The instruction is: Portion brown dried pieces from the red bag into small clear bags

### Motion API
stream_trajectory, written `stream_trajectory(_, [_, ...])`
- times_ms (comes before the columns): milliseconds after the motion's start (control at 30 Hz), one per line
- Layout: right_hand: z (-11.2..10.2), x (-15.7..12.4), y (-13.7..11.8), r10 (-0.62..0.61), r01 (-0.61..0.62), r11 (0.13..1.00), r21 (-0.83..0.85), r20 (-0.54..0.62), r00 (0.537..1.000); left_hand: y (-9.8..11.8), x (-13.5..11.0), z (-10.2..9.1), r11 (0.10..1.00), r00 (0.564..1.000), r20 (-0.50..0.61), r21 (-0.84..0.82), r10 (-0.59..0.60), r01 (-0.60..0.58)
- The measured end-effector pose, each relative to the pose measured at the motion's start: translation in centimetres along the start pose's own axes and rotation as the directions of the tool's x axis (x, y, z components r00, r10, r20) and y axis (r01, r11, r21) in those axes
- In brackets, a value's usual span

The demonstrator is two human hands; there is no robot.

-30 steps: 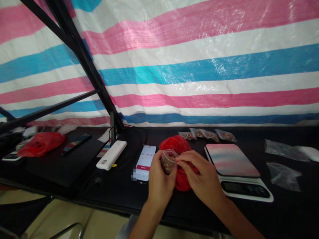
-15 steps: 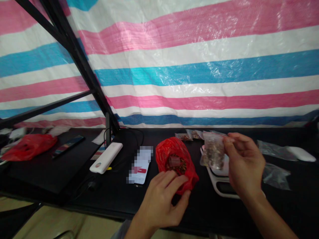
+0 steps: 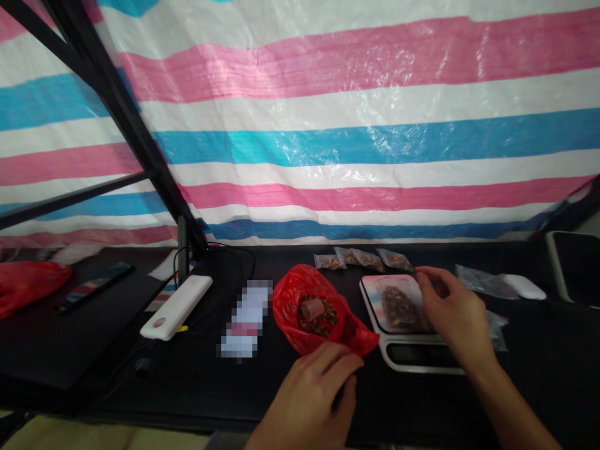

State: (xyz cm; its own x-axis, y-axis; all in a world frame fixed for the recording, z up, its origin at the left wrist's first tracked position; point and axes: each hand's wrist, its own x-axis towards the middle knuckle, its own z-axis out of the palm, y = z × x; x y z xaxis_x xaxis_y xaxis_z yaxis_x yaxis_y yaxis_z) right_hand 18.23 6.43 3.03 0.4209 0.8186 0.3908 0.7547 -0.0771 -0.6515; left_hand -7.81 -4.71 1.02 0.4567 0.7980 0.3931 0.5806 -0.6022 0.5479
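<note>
A small clear zip bag (image 3: 398, 306) of brown bits lies on the plate of a white kitchen scale (image 3: 407, 365). My right hand (image 3: 454, 315) is at the bag's right edge, thumb and forefinger closed on it; the exact grip is partly hidden. Left of the scale, a crumpled red plastic bag (image 3: 293, 287) gapes upward. Inside it, a small clear plastic cup (image 3: 312, 309) rests on brown pellet-like bits (image 3: 328, 322). My left hand (image 3: 314, 390) is at the red bag's near edge, fingers loosely bent, thumb apart, holding nothing visible.
Several filled zip bags (image 3: 370, 259) form a row behind the scale. Flat clear bags (image 3: 482, 281) and a white rounded object (image 3: 525, 286) lie at right. A phone (image 3: 248, 315) and white power bank (image 3: 177, 309) lie left, near a black frame post (image 3: 182, 240).
My right hand has lowered the filled zip bag from above the scale onto its plate. My left hand has drawn slightly down from the red bag's opening. The view has shifted right.
</note>
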Motion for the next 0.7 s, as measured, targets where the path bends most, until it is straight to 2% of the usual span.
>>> stream_trajectory(100, [-0.6,-0.4,-0.5,-0.033,0.035,0.999,0.041,-0.049,0.998,-0.1,0.6,0.5,0.998,0.999,-0.039,-0.056,-0.007,0.004])
stream_trajectory(200, [-0.7,-0.7,-0.6,-0.087,0.094,0.992,0.083,-0.087,0.992,-0.4,1.2,0.8,0.995,0.995,-0.076,-0.077,-0.061,0.055])
stream_trajectory(333, [-0.5,-0.9,-0.7,-0.107,0.117,0.986,0.118,-0.091,0.990,-0.6,1.6,1.1,0.993,0.986,-0.132,-0.077,-0.099,0.090])
stream_trajectory(500, [0.1,-0.6,-0.3,-0.081,0.096,0.982,0.160,-0.100,0.992,-0.6,1.6,0.9,0.999,0.993,-0.112,-0.047,-0.029,0.024])
stream_trajectory(600, [0.0,-0.3,0.2,-0.109,0.123,0.981,0.151,-0.099,0.989,-0.6,1.3,0.8,0.999,0.995,-0.091,0.010,0.048,-0.047])
stream_trajectory(700, [-0.3,-0.3,0.5,-0.136,0.142,0.983,0.118,-0.058,0.989,-0.6,0.9,0.7,0.997,0.991,-0.114,0.037,0.074,-0.070])
